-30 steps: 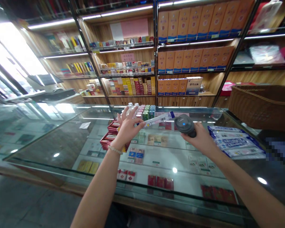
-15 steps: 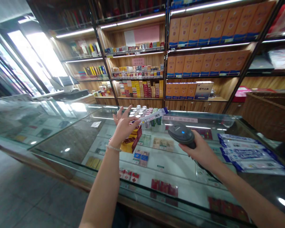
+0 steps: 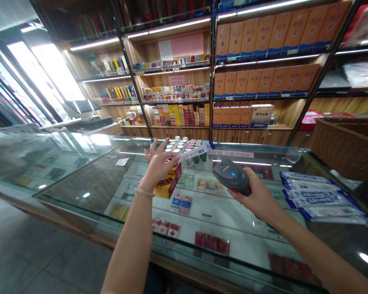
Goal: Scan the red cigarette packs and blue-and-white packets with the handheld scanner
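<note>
My left hand (image 3: 155, 165) pinches one end of a long white-and-blue carton (image 3: 194, 153), held tilted above the glass counter (image 3: 88, 183), with the other fingers spread. My right hand (image 3: 259, 196) grips a dark handheld scanner (image 3: 232, 176) with a blue light on top, its head turned toward the carton. A stack of red and gold cartons (image 3: 168, 183) lies on the counter just under my left hand. Small bottles and cans (image 3: 187, 148) stand behind the carton.
Several more white-and-blue cartons (image 3: 319, 196) lie on the counter at the right. A wicker basket (image 3: 346, 143) stands at the far right. Shelves of orange boxes (image 3: 263, 77) and packets fill the back wall. A register (image 3: 88, 118) sits at the left.
The view swung left over the last second. My left hand lowered the carton slightly and the scanner moved left, closer to it.
</note>
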### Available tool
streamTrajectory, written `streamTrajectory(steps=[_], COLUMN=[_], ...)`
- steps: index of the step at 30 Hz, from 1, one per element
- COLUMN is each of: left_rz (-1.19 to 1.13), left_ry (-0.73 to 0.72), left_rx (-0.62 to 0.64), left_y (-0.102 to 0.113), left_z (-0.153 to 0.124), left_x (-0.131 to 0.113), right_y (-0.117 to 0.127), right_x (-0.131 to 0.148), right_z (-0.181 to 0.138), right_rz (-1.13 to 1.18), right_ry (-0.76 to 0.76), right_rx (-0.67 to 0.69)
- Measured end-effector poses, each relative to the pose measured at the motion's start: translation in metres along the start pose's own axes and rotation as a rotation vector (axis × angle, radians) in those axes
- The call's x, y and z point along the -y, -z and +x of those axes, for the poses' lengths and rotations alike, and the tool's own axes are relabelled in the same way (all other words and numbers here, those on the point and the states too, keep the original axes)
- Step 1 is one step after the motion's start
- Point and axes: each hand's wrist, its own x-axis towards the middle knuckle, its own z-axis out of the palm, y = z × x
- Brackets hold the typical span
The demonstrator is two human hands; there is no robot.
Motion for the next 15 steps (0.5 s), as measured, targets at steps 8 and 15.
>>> streamTrajectory(steps=[8, 15], left_rz=[0.034, -0.001], left_ry=[0.005, -0.023], left_rx=[0.028, 0.023], left_y=[-0.0002, -0.0034], left_z=[-0.0007, -0.0006], left_x=[-0.0018, 0.0021], right_y=[-0.0003, -0.0007], right_x=[0.0079, 0.0069], right_z=[0.0058, 0.0066], right_rz=[0.020, 0.024], right_ry=[0.017, 0.017], right_rx=[0.037, 0.055])
